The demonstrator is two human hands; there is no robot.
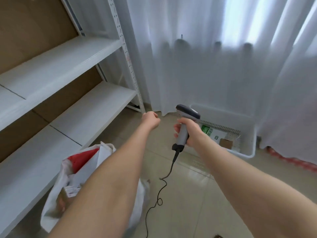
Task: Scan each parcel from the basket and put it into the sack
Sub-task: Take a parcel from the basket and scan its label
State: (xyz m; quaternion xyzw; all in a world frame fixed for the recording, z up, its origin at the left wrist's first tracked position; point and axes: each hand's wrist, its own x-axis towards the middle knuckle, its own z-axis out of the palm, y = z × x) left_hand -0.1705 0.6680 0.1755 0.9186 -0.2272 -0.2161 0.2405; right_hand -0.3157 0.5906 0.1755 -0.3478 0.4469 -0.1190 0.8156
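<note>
My right hand (190,131) grips the handle of a grey barcode scanner (184,124), held upright above the floor in front of the basket. The white plastic basket (247,133) stands on the floor at the right and holds a green-and-white parcel (210,132) and a small brown cardboard box (226,143). My left hand (151,120) is stretched forward with its fingers curled and nothing in it. The white sack (96,170) stands open at the lower left under my left forearm, with a red parcel (82,159) and other packets inside.
White metal shelving (72,90) runs along the left. White curtains (205,66) hang behind the basket. The scanner's black cable (159,194) trails over the tiled floor. Red-wrapped items (291,159) lie under the curtain at the right.
</note>
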